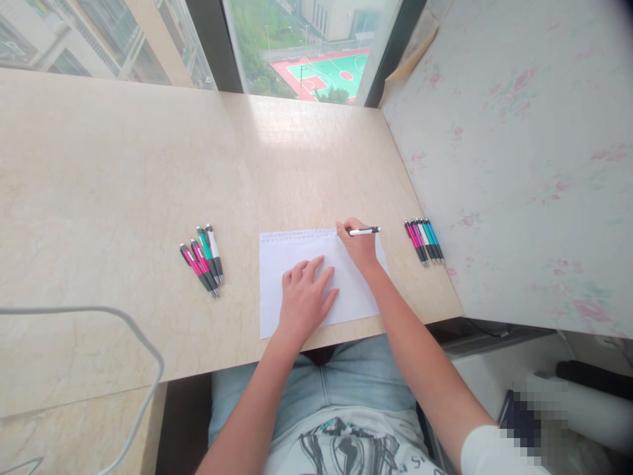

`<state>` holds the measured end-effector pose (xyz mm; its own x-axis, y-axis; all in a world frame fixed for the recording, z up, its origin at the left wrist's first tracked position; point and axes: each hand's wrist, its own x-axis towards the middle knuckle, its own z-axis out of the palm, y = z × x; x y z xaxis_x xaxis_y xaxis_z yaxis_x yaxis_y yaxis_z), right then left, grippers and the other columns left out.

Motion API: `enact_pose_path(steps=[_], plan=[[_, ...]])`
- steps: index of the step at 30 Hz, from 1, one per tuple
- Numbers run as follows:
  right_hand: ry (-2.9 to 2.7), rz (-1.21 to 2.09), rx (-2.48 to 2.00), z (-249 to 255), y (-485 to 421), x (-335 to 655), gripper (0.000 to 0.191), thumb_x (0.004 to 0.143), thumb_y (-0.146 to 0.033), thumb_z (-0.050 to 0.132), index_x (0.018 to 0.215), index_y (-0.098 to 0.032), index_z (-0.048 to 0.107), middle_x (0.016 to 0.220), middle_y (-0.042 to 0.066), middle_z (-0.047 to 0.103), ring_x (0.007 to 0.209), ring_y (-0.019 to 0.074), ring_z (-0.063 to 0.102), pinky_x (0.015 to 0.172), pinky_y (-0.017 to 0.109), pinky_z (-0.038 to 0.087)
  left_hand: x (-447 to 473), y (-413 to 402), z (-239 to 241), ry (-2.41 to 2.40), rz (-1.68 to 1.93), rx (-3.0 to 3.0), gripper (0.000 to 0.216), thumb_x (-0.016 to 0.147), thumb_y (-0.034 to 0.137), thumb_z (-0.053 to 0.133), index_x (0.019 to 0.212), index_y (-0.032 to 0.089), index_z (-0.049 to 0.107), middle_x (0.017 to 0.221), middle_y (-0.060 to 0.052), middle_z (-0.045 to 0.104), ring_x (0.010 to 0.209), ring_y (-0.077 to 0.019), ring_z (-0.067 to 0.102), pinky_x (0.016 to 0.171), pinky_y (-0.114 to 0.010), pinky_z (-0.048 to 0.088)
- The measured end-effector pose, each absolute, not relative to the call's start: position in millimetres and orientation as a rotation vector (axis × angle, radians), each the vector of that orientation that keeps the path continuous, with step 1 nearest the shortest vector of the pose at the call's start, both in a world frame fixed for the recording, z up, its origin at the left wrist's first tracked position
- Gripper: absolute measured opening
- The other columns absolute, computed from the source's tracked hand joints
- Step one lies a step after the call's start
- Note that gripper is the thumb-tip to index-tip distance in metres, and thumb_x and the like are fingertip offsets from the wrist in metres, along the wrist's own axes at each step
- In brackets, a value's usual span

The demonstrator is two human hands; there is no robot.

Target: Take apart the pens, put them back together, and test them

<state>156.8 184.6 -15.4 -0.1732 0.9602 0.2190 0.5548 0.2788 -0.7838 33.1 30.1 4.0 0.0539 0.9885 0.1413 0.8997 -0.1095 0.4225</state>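
Observation:
A white sheet of paper (277,284) lies near the front edge of the stone-topped desk, with small rows of writing along its top. My left hand (307,293) rests flat on the sheet, fingers spread. In my right hand (360,247) is a white pen (364,231) with black parts, gripped close to the paper's upper right; its tip is hidden by my fingers. Left of the paper lie several pens (204,260) in pink, green and white. To the right, a tidy row of pens (424,242) in pink, purple, white and blue sits beside the wall.
A grey cable (143,340) loops over the desk (148,178) at the lower left. The flowered wall (514,165) bounds the right side. A window (306,46) at the back looks down on a sports court. My legs are under the front edge.

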Motion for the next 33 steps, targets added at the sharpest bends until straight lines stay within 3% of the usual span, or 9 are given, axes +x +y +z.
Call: enact_pose_path(steps=[18, 27, 33], plan=[[-1.793, 0.736, -1.377, -14.6, 185.6, 156.7, 0.039, 0.087, -0.043, 0.055, 0.057, -0.021, 0.044, 0.053, -0.005, 0.044, 0.053, 0.0106, 0.039, 0.053, 0.025, 0.030, 32.7, 30.1, 4.2, 1.927, 0.606, 2.100, 0.036, 0.089, 0.035, 0.057, 0.124, 0.028, 0.059, 0.143, -0.011, 0.050, 0.122, -0.0362, 0.044, 0.095, -0.054, 0.038], [-1.647, 0.959, -1.328, -9.0, 181.3, 160.8, 0.030, 0.084, -0.051, 0.061, 0.079, -0.021, 0.062, 0.065, -0.001, 0.063, 0.061, 0.0144, 0.058, 0.063, 0.027, 0.044, 32.5, 29.7, 3.1, 1.923, 0.608, 2.092, 0.037, 0.089, 0.035, 0.057, 0.125, 0.027, 0.058, 0.145, -0.010, 0.049, 0.123, -0.0361, 0.044, 0.096, -0.054, 0.037], [-1.727, 0.823, -1.303, -8.2, 182.2, 162.2, 0.041, 0.091, -0.049, 0.051, 0.063, -0.020, 0.056, 0.056, -0.002, 0.051, 0.056, 0.0133, 0.048, 0.057, 0.027, 0.036, 32.3, 29.7, 3.5, 1.923, 0.605, 2.093, 0.037, 0.089, 0.035, 0.057, 0.125, 0.027, 0.058, 0.144, -0.010, 0.049, 0.123, -0.0360, 0.044, 0.096, -0.053, 0.037]])
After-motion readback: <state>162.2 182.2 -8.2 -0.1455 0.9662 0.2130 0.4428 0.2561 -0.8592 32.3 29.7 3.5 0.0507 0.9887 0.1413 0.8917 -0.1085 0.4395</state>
